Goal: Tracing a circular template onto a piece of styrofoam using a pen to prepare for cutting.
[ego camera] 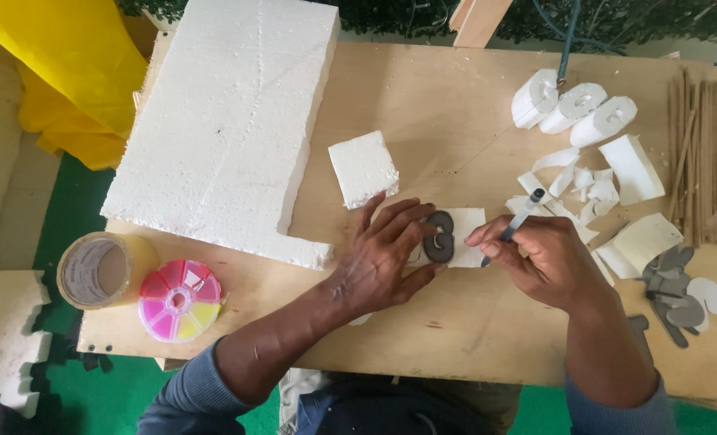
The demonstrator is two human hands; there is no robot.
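1. Grip, right hand (545, 262): closed narrowly around a pen (516, 223), held like a writing tool. The tip points down at the right edge of a small white foam piece (464, 234).
2. Grip, left hand (386, 258): open and flat, holding nothing. The spread fingers press a dark grey figure-eight template (438, 236) onto the foam piece.
3. Workpiece location: the foam piece lies flat on the desk (423, 121), near the front edge, between the two hands. The template lies on its left half.
4. Risk, template slip: only finger pressure fixes the template. If the pressure eases while the pen runs along the edge, the template is likely to shift and the outline to come out wrong.
5. Risk, surface damage: the foam looks soft. A steep or hard pen stroke could dent or tear it.
6. Risk, light workpiece: the foam piece itself could slide on the smooth desk, because nothing else holds it.
7. Nearby, left: a square foam block (363, 167) lies just beyond the left fingers. A large foam slab (221, 121) covers the left part of the desk.
8. Nearby, right: white offcuts (588, 189), cut foam shapes (574, 105), grey templates (674, 286) and a bundle of thin sticks (708, 153).
9. Desk corner, far left: a tape roll (101, 270) touches a round pink and yellow compartment box (179, 300).
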